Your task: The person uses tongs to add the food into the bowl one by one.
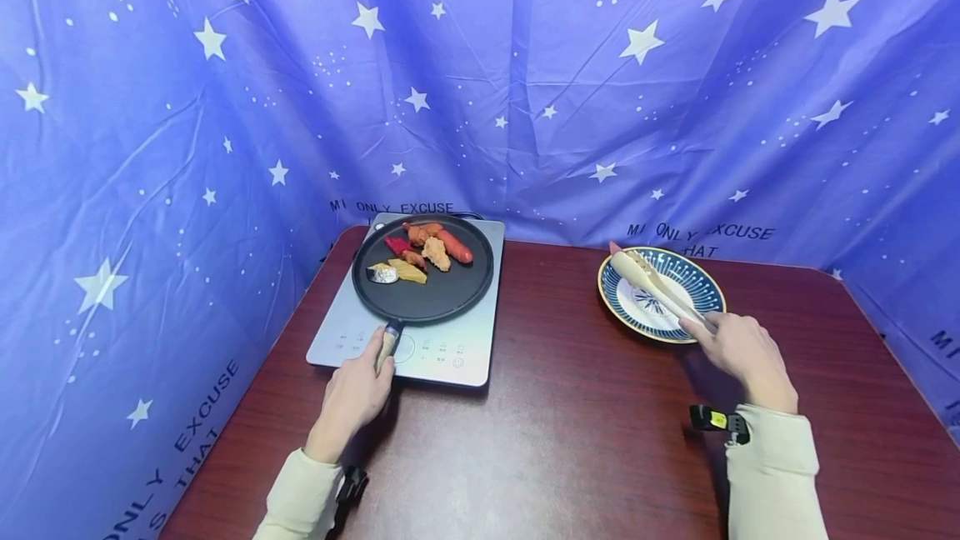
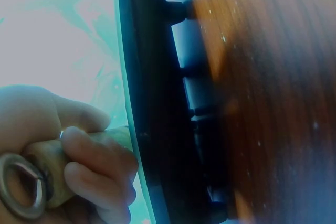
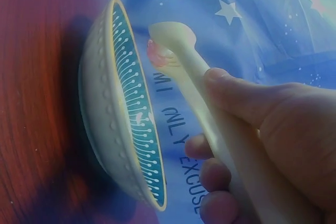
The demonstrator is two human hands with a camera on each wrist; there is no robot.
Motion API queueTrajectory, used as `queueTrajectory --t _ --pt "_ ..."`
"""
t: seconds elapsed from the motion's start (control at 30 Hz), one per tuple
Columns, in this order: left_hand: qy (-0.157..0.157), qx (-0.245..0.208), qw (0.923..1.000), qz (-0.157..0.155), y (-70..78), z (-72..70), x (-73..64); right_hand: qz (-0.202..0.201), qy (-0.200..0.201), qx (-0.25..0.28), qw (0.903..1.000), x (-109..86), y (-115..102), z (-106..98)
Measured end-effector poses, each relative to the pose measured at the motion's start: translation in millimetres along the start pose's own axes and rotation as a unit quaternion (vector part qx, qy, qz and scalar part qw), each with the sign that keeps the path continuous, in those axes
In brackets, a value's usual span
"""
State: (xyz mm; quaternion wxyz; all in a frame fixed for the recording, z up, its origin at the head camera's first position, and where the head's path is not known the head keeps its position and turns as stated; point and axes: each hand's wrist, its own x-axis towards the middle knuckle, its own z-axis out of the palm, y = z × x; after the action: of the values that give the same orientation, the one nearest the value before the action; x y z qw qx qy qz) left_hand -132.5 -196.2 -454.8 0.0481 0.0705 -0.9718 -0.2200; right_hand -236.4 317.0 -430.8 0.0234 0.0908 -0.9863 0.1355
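Note:
My left hand (image 1: 351, 394) grips the wooden-looking handle (image 2: 63, 150) of a black frying pan (image 1: 420, 305) on a silver induction cooker (image 1: 474, 348). A metal ring (image 2: 39, 195) hangs from the handle's end in the left wrist view. In the pan lie a red sausage (image 1: 456, 248), a fried chicken piece (image 1: 435, 255), yellow pieces (image 1: 408, 272) and a silvery piece (image 1: 383, 274). My right hand (image 1: 750, 357) holds cream tongs (image 3: 197, 72) above a patterned plate (image 1: 707, 280). A pinkish-red piece (image 3: 156, 53) shows between the tongs' tips; its kind is unclear.
The pan and cooker stand at the back left of the dark red wooden table (image 1: 555, 382), the plate at the back right. Blue star-printed cloth (image 1: 525, 90) hangs right behind the table and along its sides.

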Motion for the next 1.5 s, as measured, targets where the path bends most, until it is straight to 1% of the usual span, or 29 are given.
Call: queueTrajectory --t 0.27,0.43,0.77,0.97,1.2,1.4,1.5 --pt "0.006 0.0 1.0 0.007 -0.1 0.4 -0.2 0.004 0.006 0.0 1.0 -3.8 -4.9 -7.2" --pt "0.008 0.0 0.9999 0.008 -0.6 0.4 -0.3 -0.003 0.014 0.001 0.9999 -3.5 -7.3 -8.4" --pt "0.008 0.003 1.0 0.004 -0.4 0.4 -0.8 -0.03 0.061 -0.004 0.9977 -5.9 -14.7 -11.3" --pt "0.006 0.002 1.0 0.003 -0.1 0.7 -1.1 -0.029 0.062 -0.003 0.9976 -8.9 -20.9 -16.0" --pt "0.005 0.003 1.0 0.003 0.3 0.1 -1.3 -0.036 0.07 -0.001 0.9969 -10.1 -30.6 -18.0" --pt "0.002 0.0 1.0 0.004 0.0 -0.3 -1.0 -0.048 0.088 -0.001 0.9949 -7.8 -45.5 -20.4" --pt "0.001 -0.002 1.0 0.004 -0.4 0.5 -1.5 -0.054 0.09 -0.002 0.9945 -5.8 -52.0 -21.6"
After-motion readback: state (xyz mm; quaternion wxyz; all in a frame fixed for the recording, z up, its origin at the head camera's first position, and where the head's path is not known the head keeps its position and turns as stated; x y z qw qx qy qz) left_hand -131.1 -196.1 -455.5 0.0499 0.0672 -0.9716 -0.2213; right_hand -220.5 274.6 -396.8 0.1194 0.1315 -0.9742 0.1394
